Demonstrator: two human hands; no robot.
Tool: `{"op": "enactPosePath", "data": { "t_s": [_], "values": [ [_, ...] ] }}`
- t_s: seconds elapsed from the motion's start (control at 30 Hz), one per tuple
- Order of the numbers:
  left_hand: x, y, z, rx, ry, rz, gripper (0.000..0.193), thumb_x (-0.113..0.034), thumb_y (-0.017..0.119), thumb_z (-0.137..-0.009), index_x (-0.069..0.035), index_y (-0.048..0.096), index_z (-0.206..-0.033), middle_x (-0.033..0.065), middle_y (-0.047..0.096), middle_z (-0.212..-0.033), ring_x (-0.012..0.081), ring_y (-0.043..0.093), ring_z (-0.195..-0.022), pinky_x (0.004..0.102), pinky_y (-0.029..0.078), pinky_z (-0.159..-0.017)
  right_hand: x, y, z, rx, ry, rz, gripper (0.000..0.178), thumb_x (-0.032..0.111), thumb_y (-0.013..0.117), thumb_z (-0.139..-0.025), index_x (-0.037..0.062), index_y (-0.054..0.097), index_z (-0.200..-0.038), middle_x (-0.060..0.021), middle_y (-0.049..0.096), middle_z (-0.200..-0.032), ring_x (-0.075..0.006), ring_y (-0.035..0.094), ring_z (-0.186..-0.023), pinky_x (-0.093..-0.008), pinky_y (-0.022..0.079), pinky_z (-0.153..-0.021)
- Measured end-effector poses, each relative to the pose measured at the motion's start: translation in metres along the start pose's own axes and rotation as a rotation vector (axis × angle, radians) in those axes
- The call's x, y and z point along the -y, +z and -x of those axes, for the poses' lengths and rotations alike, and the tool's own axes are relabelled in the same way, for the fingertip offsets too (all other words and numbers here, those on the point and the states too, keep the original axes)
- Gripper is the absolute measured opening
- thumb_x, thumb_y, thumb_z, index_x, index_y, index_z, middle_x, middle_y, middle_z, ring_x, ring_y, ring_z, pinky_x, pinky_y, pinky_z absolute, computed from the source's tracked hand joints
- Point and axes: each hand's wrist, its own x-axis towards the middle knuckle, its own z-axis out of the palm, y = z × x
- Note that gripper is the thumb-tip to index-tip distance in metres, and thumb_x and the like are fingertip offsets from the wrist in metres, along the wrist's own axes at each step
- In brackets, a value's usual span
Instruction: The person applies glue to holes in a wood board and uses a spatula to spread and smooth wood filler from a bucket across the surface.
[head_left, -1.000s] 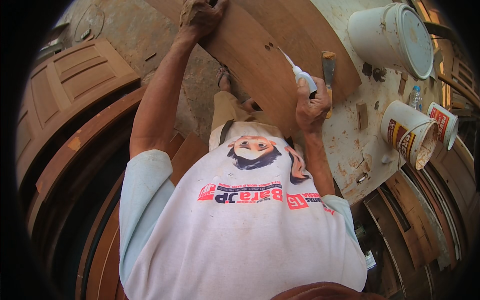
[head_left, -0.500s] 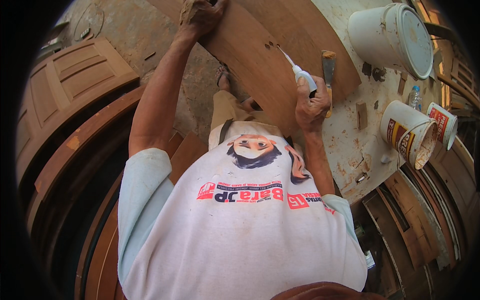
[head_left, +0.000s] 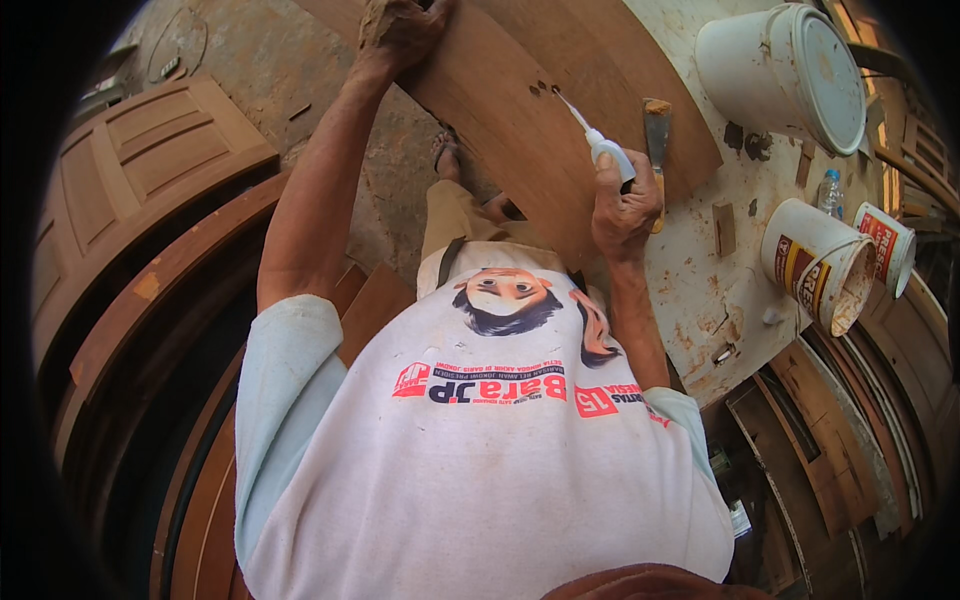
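My right hand (head_left: pixel 622 208) is closed round a small white glue bottle (head_left: pixel 607 152) with a long thin nozzle. The nozzle tip points at small dark spots (head_left: pixel 541 89) on a brown wooden board (head_left: pixel 480 110); whether it touches the wood I cannot tell. At the top, my left hand (head_left: pixel 403 32) rests at the board's left edge, its fingers partly cut off by the frame. Just right of the bottle lies a putty knife (head_left: pixel 657 135) with filler on its blade, its handle partly behind my right hand.
A worktable (head_left: pixel 690 270) with stains carries a large lidded white bucket (head_left: pixel 780 75), an open bucket (head_left: pixel 815 262), a smaller tub (head_left: pixel 885 250), a plastic bottle (head_left: pixel 830 192) and a wood block (head_left: pixel 723 230). Panelled doors (head_left: pixel 150 160) lean at the left. Boards (head_left: pixel 820 440) stand at the lower right.
Almost nothing differs. Both hands keep their places, and the glue bottle's nozzle stays by the dark spots.
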Motion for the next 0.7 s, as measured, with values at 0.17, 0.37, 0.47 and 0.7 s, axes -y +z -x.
{"op": "enactPosePath", "data": {
  "t_s": [0.17,0.37,0.47,0.7],
  "values": [
    [0.002,-0.001,0.000,-0.003,0.012,-0.026,0.032,-0.017,0.074,-0.099,0.004,0.076,-0.123,0.0243,0.071,-0.141,0.0398,0.065,-0.135,0.0449,0.050,-0.118,-0.009,-0.002,0.004,0.034,0.055,-0.090,0.022,0.021,0.067,-0.106,-0.0008,0.072,-0.110,0.0009,0.064,-0.075,-0.0056,0.056,-0.067,-0.0248,0.045,-0.063],
    [-0.003,-0.001,0.002,-0.013,-0.035,-0.002,0.033,-0.018,0.075,-0.098,0.003,0.076,-0.124,0.0245,0.070,-0.142,0.0410,0.065,-0.135,0.0459,0.050,-0.118,-0.013,-0.005,0.007,0.084,0.045,-0.194,0.022,0.017,0.065,-0.108,-0.0024,0.069,-0.118,-0.0018,0.069,-0.085,-0.0069,0.062,-0.074,-0.0243,0.051,-0.068],
    [-0.004,0.000,0.005,-0.034,-0.026,-0.023,0.033,-0.019,0.075,-0.098,0.002,0.077,-0.123,0.0239,0.071,-0.140,0.0403,0.066,-0.133,0.0454,0.052,-0.115,-0.010,-0.006,0.009,0.111,0.061,-0.219,0.022,0.014,0.064,-0.108,-0.0031,0.066,-0.122,-0.0050,0.073,-0.096,-0.0088,0.066,-0.081,-0.0261,0.056,-0.076],
    [0.018,0.008,0.009,0.002,0.024,-0.079,0.046,-0.036,0.074,-0.102,-0.006,0.074,-0.137,0.0162,0.067,-0.150,0.0345,0.059,-0.144,0.0461,0.047,-0.121,-0.004,-0.002,0.010,0.061,0.055,-0.358,0.024,0.010,0.063,-0.108,-0.0033,0.062,-0.128,-0.0092,0.074,-0.110,-0.0129,0.070,-0.095,-0.0306,0.060,-0.092]
  ]
}}
